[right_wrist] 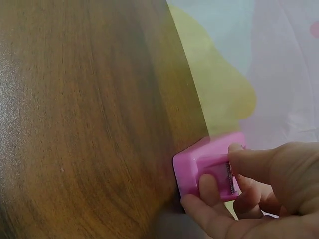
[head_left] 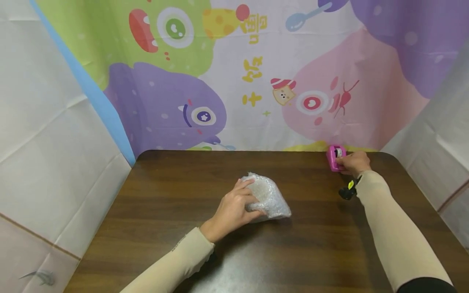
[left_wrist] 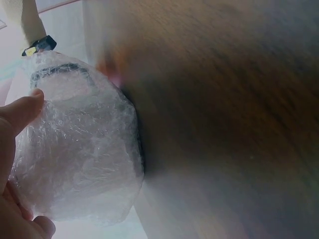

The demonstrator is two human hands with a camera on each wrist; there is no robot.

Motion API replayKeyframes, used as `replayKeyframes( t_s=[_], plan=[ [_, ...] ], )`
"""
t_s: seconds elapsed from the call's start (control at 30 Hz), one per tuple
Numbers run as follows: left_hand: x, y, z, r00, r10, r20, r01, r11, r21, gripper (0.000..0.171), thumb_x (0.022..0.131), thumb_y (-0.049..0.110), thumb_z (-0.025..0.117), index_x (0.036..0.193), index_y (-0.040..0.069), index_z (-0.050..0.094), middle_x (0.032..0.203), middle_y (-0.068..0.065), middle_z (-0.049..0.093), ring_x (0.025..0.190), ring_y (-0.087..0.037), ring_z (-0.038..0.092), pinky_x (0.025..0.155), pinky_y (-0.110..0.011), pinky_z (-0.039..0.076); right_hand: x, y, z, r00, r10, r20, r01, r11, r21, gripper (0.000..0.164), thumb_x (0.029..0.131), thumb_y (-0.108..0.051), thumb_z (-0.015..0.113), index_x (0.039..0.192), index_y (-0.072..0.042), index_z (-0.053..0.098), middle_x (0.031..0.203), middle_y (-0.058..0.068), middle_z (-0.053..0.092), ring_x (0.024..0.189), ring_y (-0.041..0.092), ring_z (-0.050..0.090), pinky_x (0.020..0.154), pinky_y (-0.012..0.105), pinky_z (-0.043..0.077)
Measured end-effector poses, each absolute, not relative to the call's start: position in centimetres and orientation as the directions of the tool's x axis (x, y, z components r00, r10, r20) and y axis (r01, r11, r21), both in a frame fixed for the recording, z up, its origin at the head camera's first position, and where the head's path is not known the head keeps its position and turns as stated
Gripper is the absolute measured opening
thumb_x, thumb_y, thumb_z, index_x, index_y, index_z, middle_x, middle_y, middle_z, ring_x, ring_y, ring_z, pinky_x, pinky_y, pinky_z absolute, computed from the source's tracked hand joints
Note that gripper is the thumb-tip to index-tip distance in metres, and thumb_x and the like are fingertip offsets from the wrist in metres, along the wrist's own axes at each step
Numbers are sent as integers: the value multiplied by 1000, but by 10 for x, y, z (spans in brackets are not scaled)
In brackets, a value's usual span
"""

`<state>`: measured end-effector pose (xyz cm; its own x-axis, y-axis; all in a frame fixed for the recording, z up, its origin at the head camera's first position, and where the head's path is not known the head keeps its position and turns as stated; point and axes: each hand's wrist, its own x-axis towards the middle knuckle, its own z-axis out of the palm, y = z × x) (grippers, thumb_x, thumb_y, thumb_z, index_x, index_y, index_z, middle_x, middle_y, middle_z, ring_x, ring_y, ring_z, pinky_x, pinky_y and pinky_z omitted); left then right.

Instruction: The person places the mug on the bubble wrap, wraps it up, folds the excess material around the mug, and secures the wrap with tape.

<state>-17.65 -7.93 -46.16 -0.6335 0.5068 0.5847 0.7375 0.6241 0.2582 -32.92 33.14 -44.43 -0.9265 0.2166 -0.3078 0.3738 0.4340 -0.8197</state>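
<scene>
A bundle of clear bubble wrap (head_left: 272, 195) sits on the middle of the table, and something dark shows faintly through its layers in the left wrist view. My left hand (head_left: 234, 207) grips its near left side, thumb and fingers spread round it. What is wrapped inside cannot be made out. By the back right edge stands a pink tape dispenser (head_left: 333, 158) with a small roll in it. My right hand (head_left: 355, 162) holds the dispenser from the right; its toothed cutter (right_wrist: 230, 178) lies between the fingers in the right wrist view.
The brown wooden table (head_left: 154, 215) ends at a patterned cloth (head_left: 234, 81) with cartoon figures, hanging right behind it. Pale sheets (head_left: 55, 122) hang along the left and right sides. The dispenser stands close to the table's back edge.
</scene>
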Motion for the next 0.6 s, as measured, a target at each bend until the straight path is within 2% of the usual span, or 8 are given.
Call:
replayKeyframes(
  t_s=[0.23,0.37,0.47,0.6],
  plan=[
    [-178,-79,-462,-640,509,575,729,640,244,27,72,38,93,80,16,79,81,3,69,136,-24,58,120,-52,38,-327,328,-443,-929,222,-297,368,445,-817,57,92,-14,73,131,21,51,80,2,68,70,8,69,88,43,62],
    [-178,-79,-462,-645,507,571,726,641,250,27,72,38,93,79,16,79,82,3,70,136,-23,58,120,-53,37,-325,328,-443,-919,224,-324,392,443,-806,62,99,-25,66,137,19,46,85,6,69,71,10,69,85,42,63],
    [-177,-79,-462,-648,507,569,726,638,258,27,72,37,93,79,16,79,82,3,70,137,-24,58,120,-53,38,-324,327,-442,-907,205,-369,421,403,-812,52,104,-30,54,131,15,49,79,4,68,66,10,70,78,37,65],
    [-177,-79,-462,-652,506,565,725,635,267,26,72,37,93,79,16,79,82,3,70,137,-24,57,120,-53,37,-322,326,-439,-899,157,-408,437,336,-834,32,107,-22,45,117,8,50,70,1,65,60,10,69,71,32,65]
  ],
)
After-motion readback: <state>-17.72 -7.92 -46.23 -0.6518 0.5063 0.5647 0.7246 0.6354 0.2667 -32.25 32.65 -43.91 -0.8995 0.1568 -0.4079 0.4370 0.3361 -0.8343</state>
